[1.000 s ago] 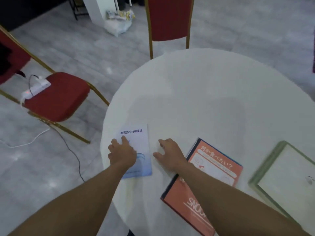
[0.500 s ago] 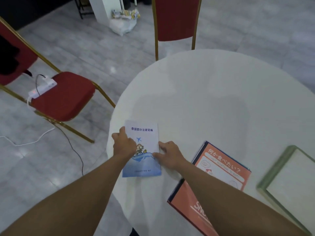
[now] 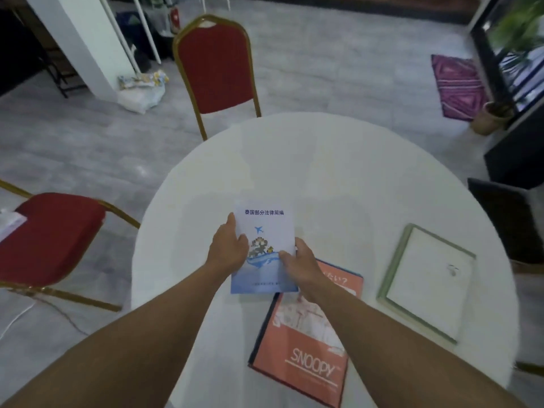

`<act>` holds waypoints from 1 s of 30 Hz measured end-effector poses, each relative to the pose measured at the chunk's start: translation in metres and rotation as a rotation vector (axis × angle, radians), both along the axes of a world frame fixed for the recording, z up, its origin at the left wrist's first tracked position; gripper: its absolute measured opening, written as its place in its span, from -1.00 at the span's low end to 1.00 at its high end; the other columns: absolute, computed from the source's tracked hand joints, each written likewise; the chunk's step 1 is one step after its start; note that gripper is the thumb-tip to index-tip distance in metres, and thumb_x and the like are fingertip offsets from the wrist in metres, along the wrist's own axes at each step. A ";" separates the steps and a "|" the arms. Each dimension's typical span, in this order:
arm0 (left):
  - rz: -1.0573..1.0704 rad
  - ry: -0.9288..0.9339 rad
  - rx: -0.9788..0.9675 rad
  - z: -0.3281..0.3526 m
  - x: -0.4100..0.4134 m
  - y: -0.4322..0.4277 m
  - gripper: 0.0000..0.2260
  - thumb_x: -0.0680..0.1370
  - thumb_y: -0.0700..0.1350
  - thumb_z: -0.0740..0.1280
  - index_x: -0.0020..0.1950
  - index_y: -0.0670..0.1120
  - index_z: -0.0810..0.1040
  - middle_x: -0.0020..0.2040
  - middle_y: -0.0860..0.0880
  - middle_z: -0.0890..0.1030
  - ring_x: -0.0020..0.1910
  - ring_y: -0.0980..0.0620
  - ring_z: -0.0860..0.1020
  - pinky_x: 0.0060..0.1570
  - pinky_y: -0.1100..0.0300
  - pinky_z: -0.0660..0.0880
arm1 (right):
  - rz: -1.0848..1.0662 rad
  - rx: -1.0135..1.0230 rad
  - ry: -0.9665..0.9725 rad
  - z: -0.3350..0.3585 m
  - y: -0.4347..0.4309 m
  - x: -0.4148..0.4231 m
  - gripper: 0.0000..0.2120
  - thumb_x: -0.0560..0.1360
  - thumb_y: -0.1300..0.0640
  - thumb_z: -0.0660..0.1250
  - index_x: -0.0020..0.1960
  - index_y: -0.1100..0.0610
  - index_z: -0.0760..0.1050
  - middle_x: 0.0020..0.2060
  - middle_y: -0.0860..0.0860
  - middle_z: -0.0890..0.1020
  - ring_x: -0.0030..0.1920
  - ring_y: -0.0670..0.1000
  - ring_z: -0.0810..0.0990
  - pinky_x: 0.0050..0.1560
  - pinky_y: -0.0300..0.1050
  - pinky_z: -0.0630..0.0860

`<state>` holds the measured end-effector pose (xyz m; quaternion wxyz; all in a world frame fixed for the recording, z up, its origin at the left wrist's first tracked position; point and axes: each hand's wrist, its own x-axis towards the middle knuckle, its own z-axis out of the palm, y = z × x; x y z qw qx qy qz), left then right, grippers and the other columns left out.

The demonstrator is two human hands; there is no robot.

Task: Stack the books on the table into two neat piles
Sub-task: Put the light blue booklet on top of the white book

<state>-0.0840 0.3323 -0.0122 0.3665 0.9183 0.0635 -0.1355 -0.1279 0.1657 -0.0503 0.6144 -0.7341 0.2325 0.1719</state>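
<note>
A thin white-and-blue booklet (image 3: 266, 228) with a plane and a whale drawing is held over the round white table (image 3: 323, 172). My left hand (image 3: 228, 248) grips its left edge and my right hand (image 3: 297, 265) grips its right edge. Its lower right corner overlaps the top of an orange Snoopy book (image 3: 306, 343) lying flat near the front of the table. A white book with a green border (image 3: 426, 281) lies flat to the right, apart from the others.
A red chair with a gold frame (image 3: 216, 69) stands behind the table and another red chair (image 3: 50, 237) at the left. A dark chair (image 3: 506, 219) sits at the table's right edge. Cables trail on the grey floor at the left.
Both hands have taken hold of the booklet and carried it from the table's left edge to the right, up to the Snoopy book. The camera has turned right.
</note>
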 end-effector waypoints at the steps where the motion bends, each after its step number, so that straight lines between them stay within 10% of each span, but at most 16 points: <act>1: -0.076 0.024 0.039 -0.003 0.000 -0.016 -0.47 0.61 -0.14 0.18 0.56 -0.17 0.14 0.42 -0.25 0.40 0.39 -0.22 0.38 0.37 -0.04 0.35 | -0.059 -0.012 -0.009 0.000 -0.015 -0.004 -0.70 0.59 0.19 0.23 0.32 0.12 0.41 0.15 0.10 0.61 0.14 0.15 0.61 0.20 0.13 0.55; 11: -0.536 -0.005 0.018 -0.021 -0.028 -0.195 -0.38 0.58 -0.20 0.27 0.56 -0.24 0.05 0.28 -0.26 0.27 0.19 -0.20 0.45 -0.02 0.38 0.24 | -0.501 -0.149 -0.004 0.011 -0.162 -0.075 -0.57 0.56 0.26 0.21 0.41 0.08 0.37 0.24 0.08 0.59 0.20 0.12 0.58 0.28 0.12 0.51; 21: -0.750 -0.018 0.012 -0.037 -0.060 -0.305 -0.53 0.54 -0.29 0.28 0.42 -0.31 0.25 0.25 -0.27 0.32 0.19 -0.20 0.44 0.12 0.32 0.30 | -0.663 -0.322 0.018 0.002 -0.246 -0.128 -0.51 0.44 0.39 0.17 0.33 0.17 0.45 0.18 0.17 0.57 0.18 0.17 0.58 0.22 0.11 0.55; 30: -0.752 -0.102 0.196 -0.059 -0.069 -0.332 -0.50 0.59 -0.07 0.24 0.48 -0.22 0.24 0.36 -0.23 0.39 0.27 -0.24 0.40 0.21 0.00 0.36 | -0.543 -0.652 0.210 -0.032 -0.268 -0.133 -0.40 0.55 0.03 0.29 0.54 0.07 0.22 0.40 0.09 0.26 0.36 0.19 0.27 0.36 0.06 0.28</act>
